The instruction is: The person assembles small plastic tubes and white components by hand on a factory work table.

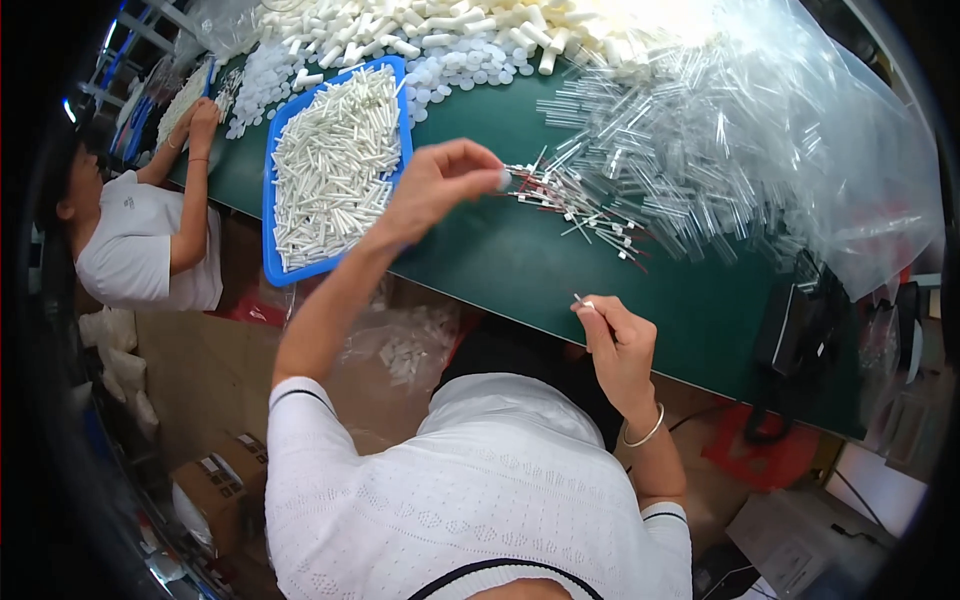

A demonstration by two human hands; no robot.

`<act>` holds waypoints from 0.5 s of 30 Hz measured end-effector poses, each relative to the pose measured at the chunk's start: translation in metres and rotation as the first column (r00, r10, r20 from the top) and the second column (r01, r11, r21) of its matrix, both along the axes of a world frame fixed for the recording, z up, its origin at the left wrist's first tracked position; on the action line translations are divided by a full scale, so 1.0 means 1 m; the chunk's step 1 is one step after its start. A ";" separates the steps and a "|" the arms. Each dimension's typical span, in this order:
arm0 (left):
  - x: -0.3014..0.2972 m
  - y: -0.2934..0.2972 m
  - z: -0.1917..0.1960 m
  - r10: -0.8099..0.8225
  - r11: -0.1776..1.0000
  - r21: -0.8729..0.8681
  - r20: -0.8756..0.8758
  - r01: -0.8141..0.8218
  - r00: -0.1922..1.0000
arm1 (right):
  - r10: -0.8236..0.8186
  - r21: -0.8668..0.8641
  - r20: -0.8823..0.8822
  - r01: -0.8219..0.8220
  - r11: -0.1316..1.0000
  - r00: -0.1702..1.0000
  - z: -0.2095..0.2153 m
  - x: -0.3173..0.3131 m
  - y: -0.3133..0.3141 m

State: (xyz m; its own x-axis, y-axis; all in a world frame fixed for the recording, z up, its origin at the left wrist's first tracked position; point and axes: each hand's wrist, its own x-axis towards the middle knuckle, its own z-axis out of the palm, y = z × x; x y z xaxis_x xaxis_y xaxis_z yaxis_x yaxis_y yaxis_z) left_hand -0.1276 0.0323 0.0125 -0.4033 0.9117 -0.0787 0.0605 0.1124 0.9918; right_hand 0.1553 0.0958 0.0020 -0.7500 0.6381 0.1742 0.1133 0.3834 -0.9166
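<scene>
Over the table, my left hand (440, 190) is closed, thumb and fingers pinching a small round translucent white disc (503, 180). It hovers just left of a loose pile of thin sticks with white and red parts (580, 212). My right hand (622, 350) is near the table's front edge, closed in a pinch on a small white piece with a thin stem (583, 303); the fingers partly cover it. Left of my left hand is a blue tray (268, 235) heaped with short white tubes (335, 165).
Translucent discs (460, 65) and thick white cylinders (400, 28) cover the green table's (480, 270) far side. Clear tubes (690, 140) and plastic bags (860, 170) heap up at right, above a black device (785, 330). Another person (150, 240) works at far left.
</scene>
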 end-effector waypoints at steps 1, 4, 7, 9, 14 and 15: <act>0.019 -0.011 -0.006 -0.043 0.998 0.050 0.223 0.033 0.974 | 0.002 0.072 -0.046 0.001 0.997 0.999 0.004 -0.006 -0.001; 0.064 -0.031 -0.015 -0.101 0.995 0.088 0.674 0.056 0.731 | -0.007 0.130 -0.068 0.016 0.991 0.998 0.012 -0.014 -0.005; 0.087 -0.039 -0.025 -0.095 0.995 0.079 0.777 0.053 0.623 | -0.005 0.217 -0.043 0.014 0.976 0.999 0.011 -0.009 -0.005; 0.096 -0.042 -0.027 -0.079 0.996 0.085 0.806 0.018 0.587 | -0.019 0.309 -0.032 0.028 0.951 0.999 0.011 -0.006 -0.005; 0.103 -0.048 -0.027 -0.082 0.996 0.090 0.790 0.017 0.608 | -0.066 0.308 0.010 0.060 0.950 0.998 0.007 0.001 -0.009; 0.103 -0.048 -0.027 -0.080 0.996 0.087 0.773 0.019 0.630 | -0.067 0.319 -0.008 0.066 0.945 0.998 0.007 0.001 -0.009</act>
State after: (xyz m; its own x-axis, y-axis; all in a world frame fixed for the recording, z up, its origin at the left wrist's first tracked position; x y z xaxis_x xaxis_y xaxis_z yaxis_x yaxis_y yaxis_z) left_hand -0.0242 -0.0161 -0.0143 -0.1757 0.9433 -0.2815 -0.7300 0.0670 0.6801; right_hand 0.1563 0.0867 0.0086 -0.7085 0.5976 0.3752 0.1505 0.6475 -0.7471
